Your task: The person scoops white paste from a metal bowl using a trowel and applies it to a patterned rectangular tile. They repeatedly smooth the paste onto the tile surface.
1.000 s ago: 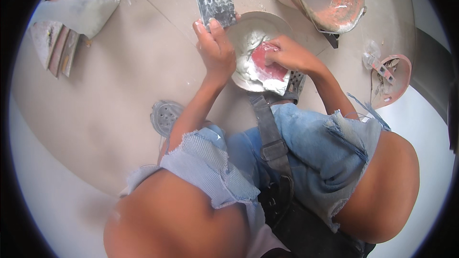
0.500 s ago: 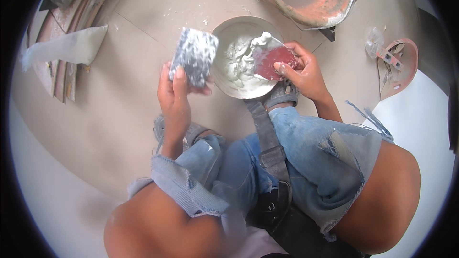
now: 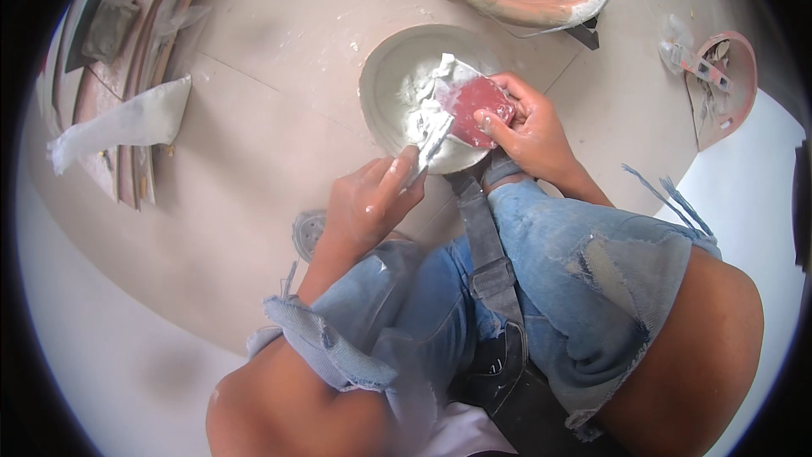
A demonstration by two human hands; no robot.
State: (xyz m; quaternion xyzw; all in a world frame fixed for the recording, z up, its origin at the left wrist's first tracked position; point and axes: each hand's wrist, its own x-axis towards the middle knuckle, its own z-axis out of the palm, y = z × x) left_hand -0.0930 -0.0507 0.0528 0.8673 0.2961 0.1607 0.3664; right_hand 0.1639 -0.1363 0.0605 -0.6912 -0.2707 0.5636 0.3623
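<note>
A round pan (image 3: 370,89) on the floor holds thick white paste (image 3: 414,93). My right hand (image 3: 534,131) is closed on a flat dark red scraper (image 3: 478,108), held over the right part of the pan with paste along its left edge. My left hand (image 3: 372,200) is closed on a flat grey scraper (image 3: 434,145), smeared white and now seen nearly edge-on. This grey scraper reaches over the pan's near rim, close to the red one; whether the two touch I cannot tell.
A worn orange tub (image 3: 524,0) stands beyond the pan. At the right lies a pinkish cut container (image 3: 744,89) with a spirit level (image 3: 702,68). Long strips (image 3: 139,59) and a plastic bag (image 3: 127,123) lie at the left. My shoe (image 3: 309,233) is near the pan.
The left hand has moved right and nearer to me, turning the grey scraper from face-on to edge-on, beside the red one. The right hand has barely moved. The view has shifted slightly.
</note>
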